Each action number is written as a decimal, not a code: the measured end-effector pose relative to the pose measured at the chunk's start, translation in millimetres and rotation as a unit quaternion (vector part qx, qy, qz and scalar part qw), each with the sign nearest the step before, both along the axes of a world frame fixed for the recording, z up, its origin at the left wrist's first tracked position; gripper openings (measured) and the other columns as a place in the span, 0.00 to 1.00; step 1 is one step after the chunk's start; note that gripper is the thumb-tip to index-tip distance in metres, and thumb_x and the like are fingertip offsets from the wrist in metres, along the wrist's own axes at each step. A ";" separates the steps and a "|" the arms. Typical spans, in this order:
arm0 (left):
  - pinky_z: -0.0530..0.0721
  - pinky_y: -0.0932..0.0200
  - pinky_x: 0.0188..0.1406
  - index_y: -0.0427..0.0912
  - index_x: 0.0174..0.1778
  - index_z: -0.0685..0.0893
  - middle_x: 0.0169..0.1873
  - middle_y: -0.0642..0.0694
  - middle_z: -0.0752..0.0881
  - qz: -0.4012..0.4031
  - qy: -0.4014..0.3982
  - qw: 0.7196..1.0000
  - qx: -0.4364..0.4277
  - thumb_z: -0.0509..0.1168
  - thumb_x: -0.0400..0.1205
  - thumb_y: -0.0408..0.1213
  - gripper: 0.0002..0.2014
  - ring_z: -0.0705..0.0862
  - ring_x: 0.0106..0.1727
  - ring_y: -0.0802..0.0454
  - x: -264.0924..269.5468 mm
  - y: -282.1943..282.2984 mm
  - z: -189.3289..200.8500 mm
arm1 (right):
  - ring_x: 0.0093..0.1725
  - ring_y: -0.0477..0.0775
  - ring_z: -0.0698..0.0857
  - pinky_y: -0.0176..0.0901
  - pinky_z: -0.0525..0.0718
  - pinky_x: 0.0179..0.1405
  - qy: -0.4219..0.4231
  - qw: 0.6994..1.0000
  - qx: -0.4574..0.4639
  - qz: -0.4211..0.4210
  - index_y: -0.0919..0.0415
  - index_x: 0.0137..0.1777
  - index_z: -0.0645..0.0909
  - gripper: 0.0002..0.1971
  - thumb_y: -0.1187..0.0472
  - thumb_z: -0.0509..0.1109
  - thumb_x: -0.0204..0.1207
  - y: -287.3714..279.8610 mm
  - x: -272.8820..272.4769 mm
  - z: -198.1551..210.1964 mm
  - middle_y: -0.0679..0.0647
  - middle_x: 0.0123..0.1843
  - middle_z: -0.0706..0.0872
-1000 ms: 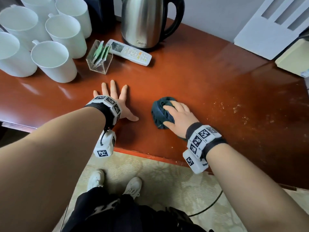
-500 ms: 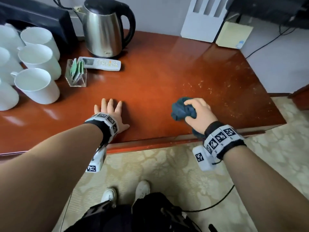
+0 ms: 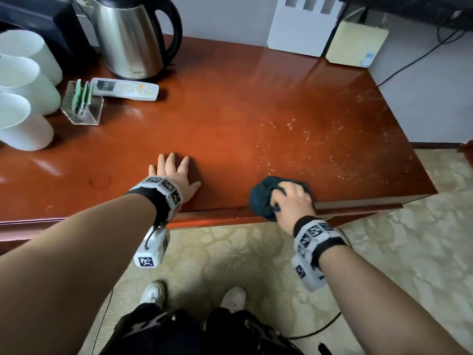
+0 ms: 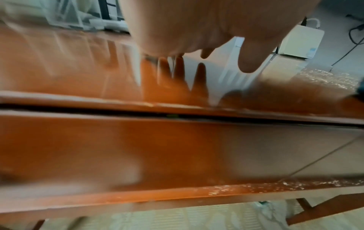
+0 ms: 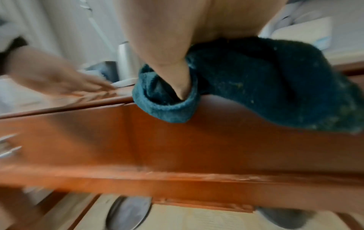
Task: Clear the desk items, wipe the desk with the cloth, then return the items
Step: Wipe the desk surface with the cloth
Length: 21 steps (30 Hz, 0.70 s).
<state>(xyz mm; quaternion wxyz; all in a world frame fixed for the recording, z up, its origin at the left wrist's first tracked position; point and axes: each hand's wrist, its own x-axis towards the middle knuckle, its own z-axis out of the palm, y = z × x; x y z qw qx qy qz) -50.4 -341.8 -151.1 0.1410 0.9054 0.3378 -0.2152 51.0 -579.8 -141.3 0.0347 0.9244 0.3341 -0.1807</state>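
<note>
R hand [image 3: 291, 201] grips the bunched dark cloth [image 3: 263, 198] at the desk [image 3: 230, 119] front edge, thumb tucked into a fold. L hand [image 3: 174, 175] lies flat, fingers spread, palm on the desk nearby. Crumbs [image 3: 320, 144] beyond the cloth. Farther back left: card holder [image 3: 82, 103], remote [image 3: 125, 88], white mugs [image 3: 23, 98], kettle [image 3: 130, 37].

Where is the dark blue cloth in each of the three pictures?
Head view: cloth bunched under the right hand, at the desk's near edge, right of centre.
Left wrist view: only a dark sliver at the far right edge.
Right wrist view: upper right, big, draped over the desk edge.
Shared landmark: the desk's front edge.
</note>
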 end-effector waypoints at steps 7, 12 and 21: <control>0.38 0.38 0.80 0.50 0.83 0.39 0.82 0.42 0.36 0.040 0.026 0.999 0.024 0.50 0.81 0.63 0.41 0.35 0.83 0.40 20.9 -30.1 -16.2 | 0.60 0.58 0.78 0.40 0.75 0.53 0.105 0.924 0.326 -0.172 0.58 0.67 0.67 0.18 0.69 0.62 0.79 -18.9 65.4 53.5 0.56 0.66 0.72; 0.38 0.39 0.80 0.50 0.83 0.40 0.83 0.43 0.37 0.055 0.011 0.998 0.025 0.53 0.81 0.61 0.40 0.36 0.83 0.41 20.9 -33.9 -16.0 | 0.71 0.51 0.70 0.41 0.68 0.69 0.211 0.937 0.263 -0.094 0.49 0.80 0.54 0.31 0.67 0.57 0.80 49.4 53.9 49.7 0.56 0.79 0.61; 0.37 0.39 0.81 0.51 0.83 0.38 0.82 0.44 0.35 0.061 0.036 0.997 0.020 0.52 0.82 0.61 0.40 0.34 0.83 0.42 24.7 -33.9 -13.1 | 0.80 0.61 0.56 0.55 0.57 0.76 0.001 0.985 0.089 0.148 0.45 0.81 0.55 0.26 0.53 0.55 0.84 61.0 29.6 -16.4 0.55 0.82 0.56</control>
